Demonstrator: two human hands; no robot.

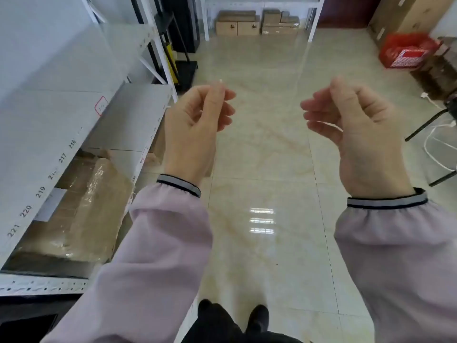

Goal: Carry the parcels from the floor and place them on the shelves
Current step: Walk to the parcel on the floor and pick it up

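Both my hands are raised in front of me over the tiled floor and hold nothing. My left hand (195, 125) has its fingers loosely curled and apart, beside the white shelf unit (57, 134) on my left. My right hand (356, 129) is likewise half-curled and empty. A tape-wrapped brown parcel (81, 214) lies on a lower shelf under the numbered shelf edge. Several cardboard parcels (257, 23) stand on the floor at the far end, under another white rack.
A red box (408, 53) sits on the floor at the right, beside a large cardboard carton (405, 16). Black chair legs and white cables (437, 134) are at the right edge. A black trolley (185, 70) stands past the left shelves. My feet (235, 318) are at the bottom.
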